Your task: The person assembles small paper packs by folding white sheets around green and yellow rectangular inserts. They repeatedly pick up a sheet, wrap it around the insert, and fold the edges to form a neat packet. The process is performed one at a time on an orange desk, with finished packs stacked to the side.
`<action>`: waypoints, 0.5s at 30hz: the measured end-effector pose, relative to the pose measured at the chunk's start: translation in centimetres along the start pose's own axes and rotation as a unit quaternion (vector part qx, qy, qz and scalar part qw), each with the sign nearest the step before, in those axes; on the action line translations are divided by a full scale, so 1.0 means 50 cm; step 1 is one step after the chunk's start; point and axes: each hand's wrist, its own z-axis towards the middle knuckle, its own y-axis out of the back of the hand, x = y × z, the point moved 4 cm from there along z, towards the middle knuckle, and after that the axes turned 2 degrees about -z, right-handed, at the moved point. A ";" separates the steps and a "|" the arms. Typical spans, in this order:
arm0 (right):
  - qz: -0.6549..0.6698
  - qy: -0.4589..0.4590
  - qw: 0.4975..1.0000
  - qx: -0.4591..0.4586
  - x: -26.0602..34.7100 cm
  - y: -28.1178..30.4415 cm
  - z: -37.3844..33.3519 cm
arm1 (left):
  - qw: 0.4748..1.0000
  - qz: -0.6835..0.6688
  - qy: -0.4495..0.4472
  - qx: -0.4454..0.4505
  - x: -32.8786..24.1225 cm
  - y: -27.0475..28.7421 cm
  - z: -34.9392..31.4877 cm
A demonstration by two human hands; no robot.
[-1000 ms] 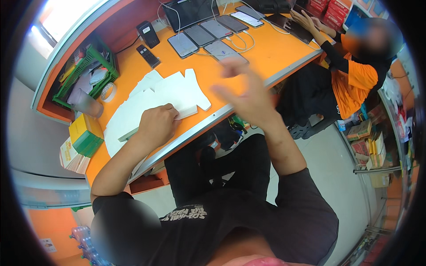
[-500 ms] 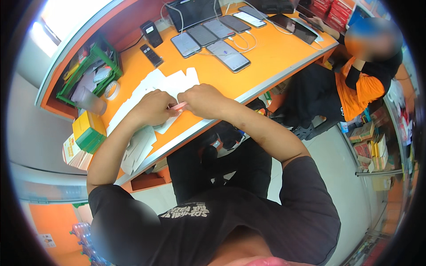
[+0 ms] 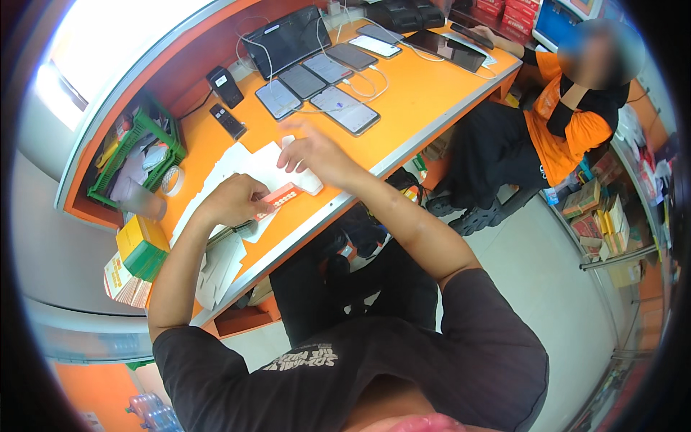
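Observation:
My left hand (image 3: 235, 201) is closed at the near part of the orange desk, its thumb and fingers pinching a small flat red-and-white packet (image 3: 281, 198). The packet juts out to the right of the fingertips. Above and to the right of it, my right hand (image 3: 317, 155) hangs with its fingers apart and slightly blurred, holding nothing. White paper pieces (image 3: 229, 163) lie spread under and around both hands. More white pieces (image 3: 219, 270) are beside my left wrist, at the desk's front edge.
Several phones (image 3: 345, 109) with white cables lie farther back, before a dark tablet-like screen (image 3: 286, 43). Left are a green basket (image 3: 137, 155), a tape roll (image 3: 172, 181), a clear cup (image 3: 144, 201) and a yellow-green box (image 3: 142, 247). A person in orange (image 3: 558, 137) sits at right.
My right hand has let go of the packet, lifted away and opened. My left hand keeps hold of the packet, whose red face now shows more. The view has shifted a little.

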 end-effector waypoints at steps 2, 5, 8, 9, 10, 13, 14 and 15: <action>-0.327 0.064 0.942 0.052 -0.017 -0.026 0.006 | 1.000 0.006 0.010 0.003 -0.010 0.007 -0.002; 0.180 -0.033 0.979 0.095 0.006 -0.028 -0.003 | 1.000 0.004 -0.004 -0.006 -0.009 0.004 -0.005; -0.027 -0.006 1.000 -0.007 0.003 -0.022 0.010 | 0.998 -0.032 -0.042 -0.027 0.015 -0.009 -0.005; -0.198 0.039 0.979 0.026 0.010 -0.022 0.008 | 0.998 -0.038 -0.044 -0.033 0.016 -0.009 -0.005; -0.361 0.086 0.927 0.058 0.014 -0.027 0.004 | 0.997 -0.045 -0.046 -0.040 0.014 -0.008 -0.006; -0.387 0.005 0.910 0.150 -0.014 -0.033 -0.002 | 0.998 -0.047 -0.019 -0.022 0.014 -0.007 -0.006; -0.407 -0.002 0.897 0.170 -0.024 -0.035 0.000 | 0.998 -0.052 -0.015 -0.021 0.018 -0.009 -0.006; -0.416 -0.004 0.896 0.158 -0.025 -0.037 0.008 | 0.999 -0.048 -0.012 -0.016 0.023 -0.010 -0.002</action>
